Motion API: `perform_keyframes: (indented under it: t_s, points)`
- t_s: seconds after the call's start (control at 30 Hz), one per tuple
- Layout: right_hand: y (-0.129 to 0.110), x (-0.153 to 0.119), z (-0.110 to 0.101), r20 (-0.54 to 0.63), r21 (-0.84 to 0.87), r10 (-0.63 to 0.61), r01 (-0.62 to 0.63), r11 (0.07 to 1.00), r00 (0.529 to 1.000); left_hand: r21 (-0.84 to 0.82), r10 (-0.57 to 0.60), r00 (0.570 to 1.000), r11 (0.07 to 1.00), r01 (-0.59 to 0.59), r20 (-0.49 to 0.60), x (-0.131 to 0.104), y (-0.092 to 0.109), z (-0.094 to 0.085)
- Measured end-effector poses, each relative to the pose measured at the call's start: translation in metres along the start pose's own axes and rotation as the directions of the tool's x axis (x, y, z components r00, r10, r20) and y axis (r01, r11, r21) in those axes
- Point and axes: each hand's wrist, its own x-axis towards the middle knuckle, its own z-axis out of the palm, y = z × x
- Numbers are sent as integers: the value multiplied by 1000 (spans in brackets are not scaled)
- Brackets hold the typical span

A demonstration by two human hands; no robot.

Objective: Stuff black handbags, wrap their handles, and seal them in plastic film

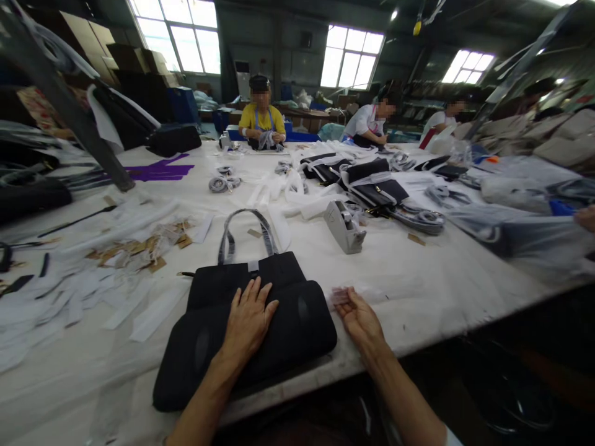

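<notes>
A black handbag lies flat near the table's front edge, its looped handles wrapped in pale film and pointing away from me. My left hand rests flat on top of the bag with its fingers stretched out. Just off the bag's right side is my right hand, palm turned up, fingers pinching some thin clear plastic film. Part of that film is hard to make out against the white table cover. Beyond the bag, to the right, stands a grey tape dispenser.
Paper scraps and brown tags litter the left side, near purple strips. More black bags and coiled wrapped straps lie farther back. A slanted metal post rises at left. A person in yellow works across the table.
</notes>
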Motion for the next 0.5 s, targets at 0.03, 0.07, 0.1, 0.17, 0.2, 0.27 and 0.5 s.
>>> perform_keyframes:
  t_s: [0.03, 0.07, 0.1, 0.17, 0.2, 0.27, 0.5]
  points:
    - [-2, -1, -1, 4, -11, 6, -6, 1000, 1000, 4, -2, 1000, 1000, 2, -2, 0, 1, 0]
    - [-5, -2, -2, 8, -20, 5, -5, 1000, 1000, 7, -4, 1000, 1000, 4, -4, 0, 2, -1]
    - [-7, -4, -2, 9, -29, -9, 9, 1000, 1000, 7, -5, 1000, 1000, 5, -6, -1, 2, -1]
    - [-14, -7, -3, 10, -51, -85, 86, 995, 996, -1, -7, 1000, 1000, 7, -16, -1, 4, -2]
    - [-18, -9, -2, 13, -67, -145, 145, 987, 989, -8, -9, 1000, 1000, 8, -24, -1, 4, -2]
    - [-24, -16, 4, 31, -109, -273, 275, 955, 961, -26, -19, 999, 1000, 18, -41, -1, 4, -1]
    - [4, -69, 33, 232, -524, -538, 570, 633, 811, -90, -46, 996, 995, 38, -80, -7, 7, 3]
